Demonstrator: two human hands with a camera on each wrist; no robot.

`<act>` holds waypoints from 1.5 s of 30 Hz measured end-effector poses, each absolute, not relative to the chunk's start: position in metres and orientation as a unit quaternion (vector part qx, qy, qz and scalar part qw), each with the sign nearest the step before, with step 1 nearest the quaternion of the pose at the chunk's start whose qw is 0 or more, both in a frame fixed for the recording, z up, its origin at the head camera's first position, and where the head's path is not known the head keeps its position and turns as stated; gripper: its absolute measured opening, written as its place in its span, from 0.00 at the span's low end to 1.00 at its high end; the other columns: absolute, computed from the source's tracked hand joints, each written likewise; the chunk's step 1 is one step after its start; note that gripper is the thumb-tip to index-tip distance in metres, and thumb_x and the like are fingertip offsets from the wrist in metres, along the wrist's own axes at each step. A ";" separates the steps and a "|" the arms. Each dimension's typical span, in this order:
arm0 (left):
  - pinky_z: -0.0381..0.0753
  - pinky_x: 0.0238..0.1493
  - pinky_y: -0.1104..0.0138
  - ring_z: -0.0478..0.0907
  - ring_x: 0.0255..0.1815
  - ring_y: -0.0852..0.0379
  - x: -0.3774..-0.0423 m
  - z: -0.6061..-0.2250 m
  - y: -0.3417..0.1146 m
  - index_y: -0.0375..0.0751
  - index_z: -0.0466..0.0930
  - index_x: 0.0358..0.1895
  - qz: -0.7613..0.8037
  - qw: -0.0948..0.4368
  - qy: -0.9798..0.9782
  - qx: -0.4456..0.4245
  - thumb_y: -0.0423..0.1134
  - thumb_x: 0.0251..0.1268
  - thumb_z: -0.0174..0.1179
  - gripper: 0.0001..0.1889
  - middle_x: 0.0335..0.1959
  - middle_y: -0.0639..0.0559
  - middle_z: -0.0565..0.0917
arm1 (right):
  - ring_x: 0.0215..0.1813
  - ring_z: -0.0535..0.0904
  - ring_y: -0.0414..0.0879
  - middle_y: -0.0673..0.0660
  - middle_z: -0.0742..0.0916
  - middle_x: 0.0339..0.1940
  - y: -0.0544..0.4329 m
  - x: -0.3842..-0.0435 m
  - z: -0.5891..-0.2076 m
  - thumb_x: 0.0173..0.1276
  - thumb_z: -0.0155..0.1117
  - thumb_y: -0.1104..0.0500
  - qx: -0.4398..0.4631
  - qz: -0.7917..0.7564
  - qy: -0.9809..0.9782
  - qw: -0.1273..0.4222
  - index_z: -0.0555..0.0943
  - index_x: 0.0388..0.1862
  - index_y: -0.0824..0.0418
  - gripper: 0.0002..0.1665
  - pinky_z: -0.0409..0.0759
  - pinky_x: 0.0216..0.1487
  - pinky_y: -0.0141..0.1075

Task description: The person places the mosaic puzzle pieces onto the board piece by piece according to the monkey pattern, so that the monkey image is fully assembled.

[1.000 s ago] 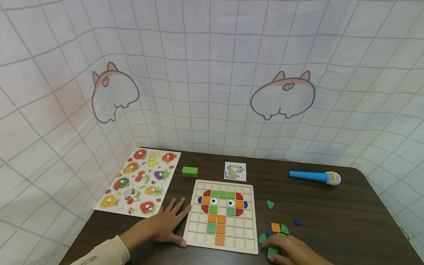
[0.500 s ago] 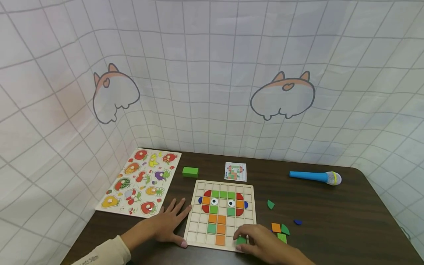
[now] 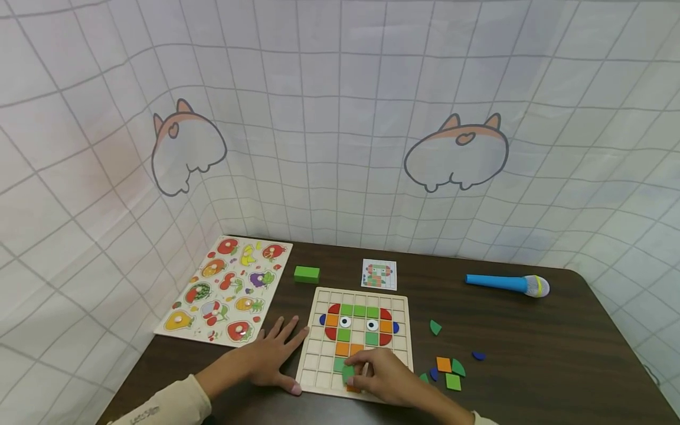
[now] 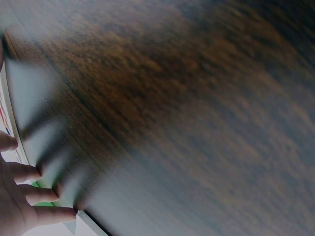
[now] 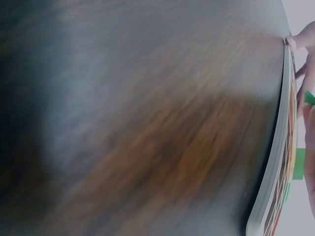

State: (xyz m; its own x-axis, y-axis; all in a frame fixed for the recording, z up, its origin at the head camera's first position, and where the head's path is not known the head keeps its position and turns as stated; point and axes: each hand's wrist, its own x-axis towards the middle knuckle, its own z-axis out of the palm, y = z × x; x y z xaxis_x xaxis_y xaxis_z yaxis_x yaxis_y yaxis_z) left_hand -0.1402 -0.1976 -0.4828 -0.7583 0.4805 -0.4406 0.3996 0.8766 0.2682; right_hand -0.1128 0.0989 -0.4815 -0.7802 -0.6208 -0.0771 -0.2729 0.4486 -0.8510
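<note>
My right hand (image 3: 385,378) pinches a green tile (image 3: 347,375) between thumb and fingers, low over the wooden grid board (image 3: 319,362). This tile hangs beside a darker green square and near the orange squares in the board's lower part; its exact shape is partly hidden. In the right wrist view the same green tile (image 5: 309,98) shows at the fingertips. My left hand (image 3: 268,361) lies with fingers spread on the table, its thumb by the board's lower left corner. Red, orange, green and blue pieces with two eye discs form a face on the board.
Loose tiles, including an orange square (image 3: 443,365) and a light green square (image 3: 453,382), lie right of the board. A picture card (image 3: 379,274) and a green block (image 3: 307,274) sit behind it. A fruit puzzle (image 3: 223,289) lies left, a blue toy microphone (image 3: 496,283) right.
My right hand has lifted a green tile from the loose pieces and carried it left, over the board's lower middle. The left hand has stayed in place.
</note>
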 end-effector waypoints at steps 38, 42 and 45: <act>0.57 0.70 0.32 0.42 0.81 0.30 -0.140 -0.483 -0.198 0.54 0.45 0.83 0.082 0.244 0.935 0.244 0.79 0.48 0.59 0.61 0.83 0.40 0.43 | 0.31 0.75 0.30 0.43 0.84 0.30 0.072 -0.113 -0.482 0.57 0.79 0.54 -0.313 -0.305 0.894 0.097 0.92 0.40 0.53 0.11 0.72 0.29 0.25; 0.57 0.69 0.31 0.42 0.81 0.30 -0.141 -0.484 -0.197 0.54 0.45 0.83 0.082 0.246 0.934 0.244 0.79 0.48 0.59 0.61 0.83 0.40 0.43 | 0.31 0.75 0.29 0.41 0.85 0.31 0.072 -0.114 -0.482 0.58 0.79 0.53 -0.315 -0.299 0.895 0.098 0.92 0.39 0.51 0.10 0.72 0.29 0.25; 0.57 0.70 0.31 0.42 0.81 0.30 -0.141 -0.485 -0.197 0.55 0.44 0.83 0.081 0.246 0.934 0.245 0.80 0.48 0.59 0.61 0.84 0.40 0.43 | 0.32 0.75 0.28 0.40 0.85 0.32 0.073 -0.116 -0.483 0.61 0.77 0.52 -0.325 -0.291 0.894 0.100 0.92 0.40 0.51 0.09 0.71 0.29 0.25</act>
State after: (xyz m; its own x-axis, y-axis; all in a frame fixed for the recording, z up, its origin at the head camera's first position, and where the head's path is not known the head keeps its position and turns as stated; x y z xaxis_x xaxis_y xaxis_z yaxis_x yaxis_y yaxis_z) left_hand -0.1408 -0.1974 -0.4847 -0.7590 0.4971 -0.4206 0.4174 0.8672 0.2716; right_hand -0.1155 0.0727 -0.4826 -0.7689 -0.6393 0.0101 -0.5225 0.6191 -0.5862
